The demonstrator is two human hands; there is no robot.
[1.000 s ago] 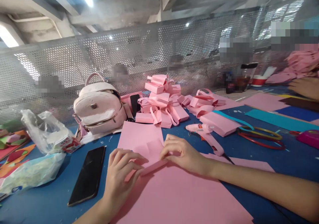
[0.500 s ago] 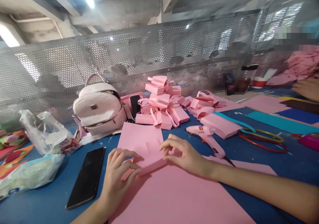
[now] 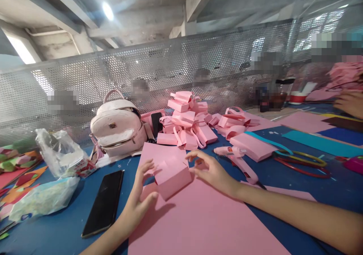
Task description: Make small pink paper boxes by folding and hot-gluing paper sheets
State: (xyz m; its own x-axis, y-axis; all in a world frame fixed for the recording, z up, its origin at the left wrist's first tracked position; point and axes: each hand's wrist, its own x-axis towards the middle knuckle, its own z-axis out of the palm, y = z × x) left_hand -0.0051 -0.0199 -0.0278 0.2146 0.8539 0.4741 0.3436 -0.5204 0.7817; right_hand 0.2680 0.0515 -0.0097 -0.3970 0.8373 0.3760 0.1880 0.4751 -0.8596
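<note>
Near the table's front edge, the left hand (image 3: 141, 194) and right hand (image 3: 211, 170), fingers spread, cradle a folded pink paper box (image 3: 172, 175), where even pressure on both sides would likely crease it squarely.

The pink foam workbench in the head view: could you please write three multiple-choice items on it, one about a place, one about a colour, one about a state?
1. Where does the black phone lie?
A. on the backpack
B. on the blue table, to the left of the left hand
C. under the glue gun

2. What colour is the glue gun?
A. pink
B. yellow
C. black

3. How is the folded pink piece between the hands?
A. lying flat
B. lifted, tilted on edge
C. crumpled into a ball

Answers:
1 B: the phone rests on the bare blue table beside the left hand.
2 A: its body is pale pink.
3 B: the left hand's fingers and the right hand flank the piece, which stands tilted above the big pink sheet.
</note>
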